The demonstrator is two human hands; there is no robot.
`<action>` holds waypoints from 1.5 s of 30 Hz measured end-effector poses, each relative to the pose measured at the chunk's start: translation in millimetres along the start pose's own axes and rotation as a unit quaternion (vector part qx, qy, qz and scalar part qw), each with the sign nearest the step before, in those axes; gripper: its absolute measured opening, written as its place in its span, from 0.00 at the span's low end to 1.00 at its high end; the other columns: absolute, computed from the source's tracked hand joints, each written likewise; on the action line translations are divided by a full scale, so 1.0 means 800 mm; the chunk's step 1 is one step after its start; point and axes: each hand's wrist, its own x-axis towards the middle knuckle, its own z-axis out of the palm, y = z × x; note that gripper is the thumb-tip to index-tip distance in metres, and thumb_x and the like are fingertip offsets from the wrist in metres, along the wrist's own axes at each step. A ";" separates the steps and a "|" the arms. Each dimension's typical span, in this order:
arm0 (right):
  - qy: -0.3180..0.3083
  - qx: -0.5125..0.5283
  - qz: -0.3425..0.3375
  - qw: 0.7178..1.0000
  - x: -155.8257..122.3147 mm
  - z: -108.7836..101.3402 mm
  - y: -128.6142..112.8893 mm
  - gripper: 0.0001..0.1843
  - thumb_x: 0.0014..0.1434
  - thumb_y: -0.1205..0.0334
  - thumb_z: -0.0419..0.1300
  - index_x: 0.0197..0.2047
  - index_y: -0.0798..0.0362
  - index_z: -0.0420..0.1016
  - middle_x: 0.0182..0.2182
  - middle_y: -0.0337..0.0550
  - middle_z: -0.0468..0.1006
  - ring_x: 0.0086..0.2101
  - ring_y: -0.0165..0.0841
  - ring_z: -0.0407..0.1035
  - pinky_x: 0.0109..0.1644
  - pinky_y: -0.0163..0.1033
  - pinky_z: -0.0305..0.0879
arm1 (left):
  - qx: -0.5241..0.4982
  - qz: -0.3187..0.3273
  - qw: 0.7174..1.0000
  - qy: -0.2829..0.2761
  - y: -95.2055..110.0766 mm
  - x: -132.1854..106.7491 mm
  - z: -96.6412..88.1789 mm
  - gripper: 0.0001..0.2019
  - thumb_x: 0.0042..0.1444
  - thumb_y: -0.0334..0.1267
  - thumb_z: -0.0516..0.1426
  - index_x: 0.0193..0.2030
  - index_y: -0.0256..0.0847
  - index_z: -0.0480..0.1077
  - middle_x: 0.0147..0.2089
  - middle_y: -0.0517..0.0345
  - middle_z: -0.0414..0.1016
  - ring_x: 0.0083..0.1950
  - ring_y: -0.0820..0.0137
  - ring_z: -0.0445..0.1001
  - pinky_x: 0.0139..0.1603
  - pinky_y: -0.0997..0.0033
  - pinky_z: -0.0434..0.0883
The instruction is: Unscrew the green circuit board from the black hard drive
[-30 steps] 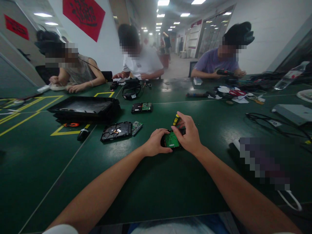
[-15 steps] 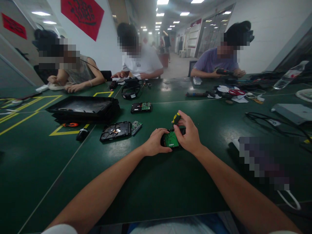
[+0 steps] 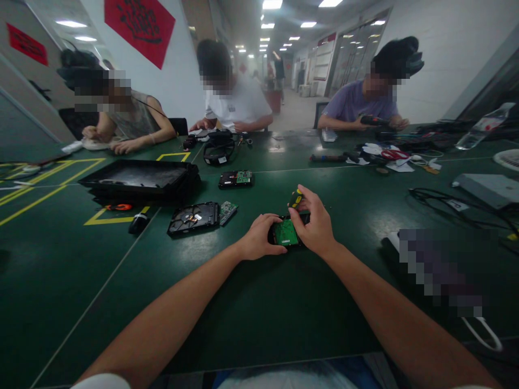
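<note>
A hard drive with a green circuit board facing up [image 3: 285, 232] lies on the green table in front of me. My left hand [image 3: 261, 237] grips its left side, thumb along the near edge and fingers over the far edge. In my right hand [image 3: 315, 220] is a screwdriver with a yellow and black handle [image 3: 297, 199], held upright by the fingertips over the drive's board. Its shaft and tip are hidden behind my fingers. Left of my hands lie an opened black hard drive [image 3: 193, 219] and a loose circuit board [image 3: 228, 213].
Another hard drive [image 3: 235, 179] lies farther back, near stacked black trays [image 3: 140, 178] and a black mouse [image 3: 138, 223]. On the right are a grey box [image 3: 488, 189], black cables [image 3: 436, 202] and a blurred-out object [image 3: 440, 270]. Three people sit across the table.
The screwdriver handle has turned slightly between my right fingertips, showing its yellow marks differently. My left hand stays on the drive. The whole view has shifted a little.
</note>
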 end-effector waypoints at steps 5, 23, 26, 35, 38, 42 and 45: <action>0.005 -0.019 -0.020 1.000 0.002 -0.004 -0.003 0.34 0.66 0.58 0.64 0.71 0.38 0.59 0.54 0.48 0.73 0.43 0.40 0.75 0.48 0.53 0.80 | -0.001 0.003 1.000 0.001 0.000 0.000 -0.001 0.41 0.43 0.52 0.74 0.62 0.43 0.67 0.65 0.43 0.69 0.66 0.48 0.68 0.68 0.42 0.65; 0.009 -0.022 -0.008 1.000 0.000 -0.001 -0.003 0.35 0.67 0.60 0.62 0.73 0.40 0.56 0.57 0.48 0.75 0.43 0.40 0.77 0.52 0.53 0.79 | 0.006 0.007 1.000 0.000 0.000 0.000 0.001 0.40 0.44 0.51 0.74 0.62 0.42 0.67 0.65 0.43 0.69 0.67 0.48 0.68 0.71 0.42 0.62; 0.016 -0.034 -0.014 0.999 0.001 -0.001 -0.003 0.34 0.66 0.59 0.64 0.71 0.40 0.59 0.53 0.48 0.75 0.42 0.40 0.76 0.49 0.53 0.79 | 0.004 0.003 1.000 -0.001 0.000 0.000 0.000 0.40 0.44 0.51 0.74 0.62 0.43 0.67 0.65 0.44 0.69 0.67 0.47 0.67 0.71 0.41 0.62; 0.017 -0.012 -0.001 1.000 -0.002 0.001 -0.001 0.35 0.67 0.61 0.62 0.73 0.41 0.56 0.56 0.49 0.75 0.43 0.40 0.77 0.51 0.53 0.79 | 0.008 0.008 1.000 -0.002 0.001 0.001 -0.001 0.39 0.45 0.51 0.73 0.62 0.42 0.67 0.65 0.43 0.69 0.66 0.48 0.68 0.69 0.42 0.64; 0.024 -0.023 -0.007 0.999 -0.001 0.000 0.000 0.36 0.65 0.59 0.65 0.72 0.40 0.58 0.57 0.49 0.74 0.45 0.41 0.77 0.50 0.53 0.80 | 0.008 0.009 1.000 -0.002 0.001 0.000 -0.001 0.40 0.45 0.52 0.73 0.62 0.41 0.67 0.65 0.42 0.69 0.66 0.48 0.68 0.69 0.42 0.64; -0.015 0.001 -0.007 1.000 0.000 -0.002 -0.003 0.37 0.68 0.61 0.61 0.75 0.39 0.53 0.60 0.49 0.73 0.48 0.41 0.77 0.55 0.54 0.79 | 0.007 0.003 1.000 -0.001 0.003 0.000 -0.002 0.40 0.44 0.51 0.74 0.62 0.43 0.67 0.65 0.43 0.69 0.67 0.48 0.68 0.71 0.41 0.63; -0.015 -0.003 -0.003 1.000 -0.001 -0.001 -0.003 0.37 0.68 0.61 0.60 0.75 0.39 0.52 0.60 0.49 0.73 0.48 0.42 0.77 0.55 0.55 0.79 | 0.002 -0.001 1.000 -0.003 0.005 -0.001 -0.002 0.40 0.44 0.50 0.74 0.62 0.44 0.67 0.65 0.43 0.68 0.68 0.48 0.67 0.71 0.41 0.62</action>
